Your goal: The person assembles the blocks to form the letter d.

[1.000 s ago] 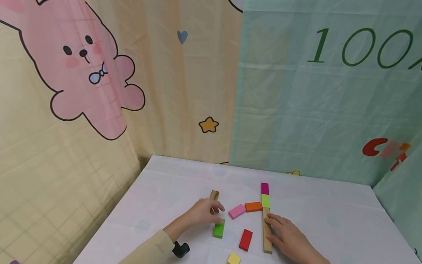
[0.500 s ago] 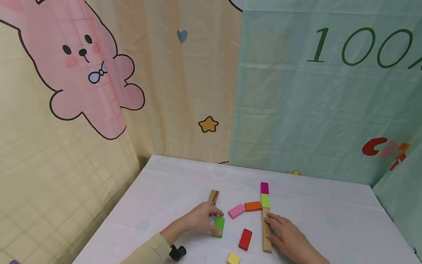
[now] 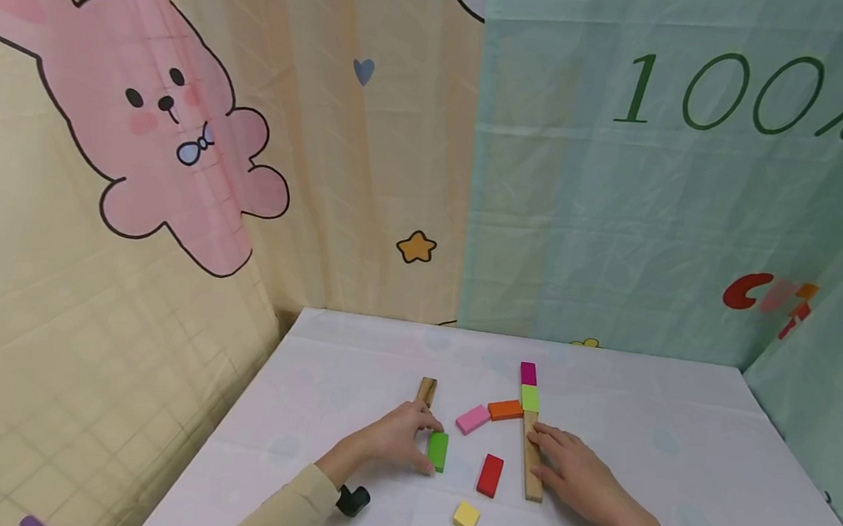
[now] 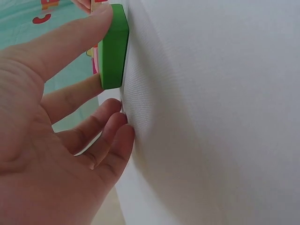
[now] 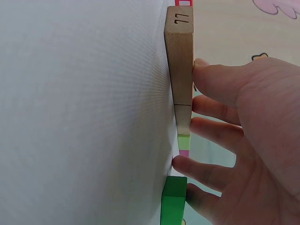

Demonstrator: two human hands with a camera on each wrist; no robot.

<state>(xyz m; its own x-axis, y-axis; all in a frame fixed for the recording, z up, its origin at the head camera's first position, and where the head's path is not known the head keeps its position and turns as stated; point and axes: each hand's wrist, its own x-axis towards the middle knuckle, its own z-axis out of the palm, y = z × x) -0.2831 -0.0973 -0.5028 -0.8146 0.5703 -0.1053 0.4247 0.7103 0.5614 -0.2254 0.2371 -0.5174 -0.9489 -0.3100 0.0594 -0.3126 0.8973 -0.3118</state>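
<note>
In the head view, my left hand (image 3: 397,436) pinches a green block (image 3: 437,452) lengthwise, its thumb at the near end and index finger at the far end. The left wrist view shows the same green block (image 4: 114,56) low against the white cloth. My right hand (image 3: 579,475) lies along the right side of a wooden strip (image 3: 533,465). Up close, that strip is two plain blocks end to end; the thumb touches the nearer block (image 5: 180,61), marked 77. Under the little finger is another green block (image 5: 173,201), hidden in the head view.
A lime block (image 3: 529,399) and a magenta block (image 3: 528,373) continue the wooden strip. An orange block (image 3: 505,410) and a pink block (image 3: 472,419) branch left. Nearer lie a red block (image 3: 490,475) and yellow block (image 3: 466,517). Another wooden piece (image 3: 427,390) sits beyond the left hand.
My left hand has shifted slightly left and nearer, its thumb sliding from on top of the green block to its near end. The right hand has stayed in place.
</note>
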